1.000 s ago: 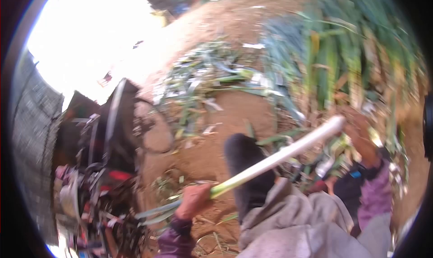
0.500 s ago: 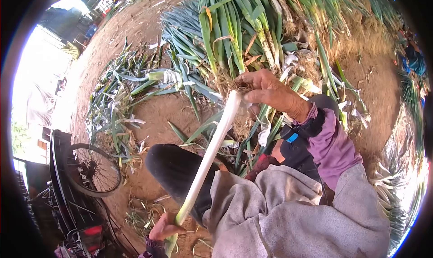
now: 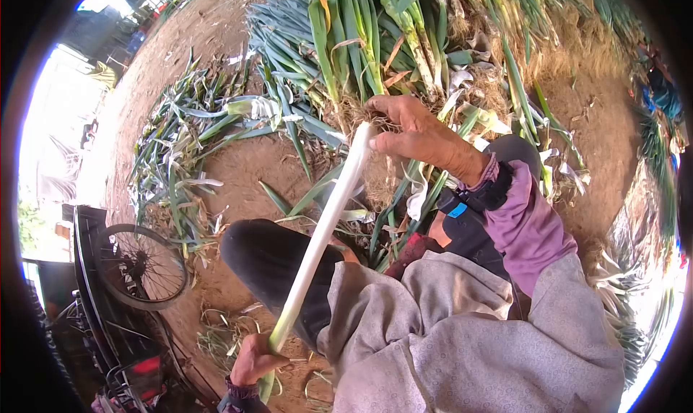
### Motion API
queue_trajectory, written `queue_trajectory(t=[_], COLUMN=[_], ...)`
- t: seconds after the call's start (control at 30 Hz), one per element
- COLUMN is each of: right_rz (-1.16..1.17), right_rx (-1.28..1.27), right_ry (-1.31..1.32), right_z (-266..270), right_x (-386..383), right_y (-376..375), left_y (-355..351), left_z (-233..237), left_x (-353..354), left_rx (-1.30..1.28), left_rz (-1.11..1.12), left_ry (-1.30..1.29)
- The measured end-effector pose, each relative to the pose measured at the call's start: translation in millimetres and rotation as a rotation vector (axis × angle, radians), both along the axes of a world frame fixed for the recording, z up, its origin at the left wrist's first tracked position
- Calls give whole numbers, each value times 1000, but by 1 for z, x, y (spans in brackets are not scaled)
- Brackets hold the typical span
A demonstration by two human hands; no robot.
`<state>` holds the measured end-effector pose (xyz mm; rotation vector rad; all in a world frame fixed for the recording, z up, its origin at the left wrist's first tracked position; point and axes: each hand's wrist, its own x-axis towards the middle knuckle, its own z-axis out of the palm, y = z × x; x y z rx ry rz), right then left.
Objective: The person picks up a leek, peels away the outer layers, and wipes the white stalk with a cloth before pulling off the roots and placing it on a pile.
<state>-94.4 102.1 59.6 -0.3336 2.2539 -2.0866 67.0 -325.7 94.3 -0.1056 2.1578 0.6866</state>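
Observation:
A long leek [image 3: 317, 240] with a white stalk slants across the view, over my bent left knee. My left hand [image 3: 255, 360], at the lower left, is wrapped round its green lower part. At the upper centre, the fingers and thumb of my right hand [image 3: 419, 135] pinch the leek's root end, where brown, stringy roots show between them. Just beyond that hand lies a pile of green leeks [image 3: 361, 45].
Loose trimmed leaves [image 3: 180, 146] are heaped on the soil at the left. A wheeled cart [image 3: 141, 267] stands at the lower left. More leeks [image 3: 621, 319] lie at the far right. Rooty leek bundles [image 3: 577, 55] fill the upper right.
Both hands and the leek have shifted slightly left in view, my right hand also a little up. The surroundings have shifted slightly left too. The grips look the same.

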Motion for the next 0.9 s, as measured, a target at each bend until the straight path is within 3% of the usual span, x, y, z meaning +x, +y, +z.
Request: queue_trajectory(t=[0.27,0.33,0.37,0.4,0.47,0.5,0.53,0.57,0.63,0.83,0.9], right_rz=[-15,-68,-104,-125,-107,-101,-110,-99,-125,-191,-222], right_rx=[217,381,377,490,368,445,556,107,222,92,259], right_ry=[177,191,180,293,89,34,145,95,71,-53,-8], right_z=[-12,11,-14,-42,-19,-16,-20,-26,-18,-11,-22], right_x=[4,13,6,-5,4,2,1,4,3,4,0], right_y=[-2,-5,-2,6,1,0,0,-9,-13,-19,-11], left_y=[5,-5,-13,-2,13,5,2,3,6,6,6], left_z=[7,-14,-15,-5,3,2,2,0,1,-2,-4], left_x=[9,17,24,23,20,19,20,19,19,23,24], left_rx=[-214,-122,-112,-227,-373,-376,-428,-462,-476,-464,-452], left_rz=[-187,-120,-58,-154,-258,-277,-276,-286,-300,-284,-258], left_ry=[317,372,424,488,566,587,583,574,569,580,570])
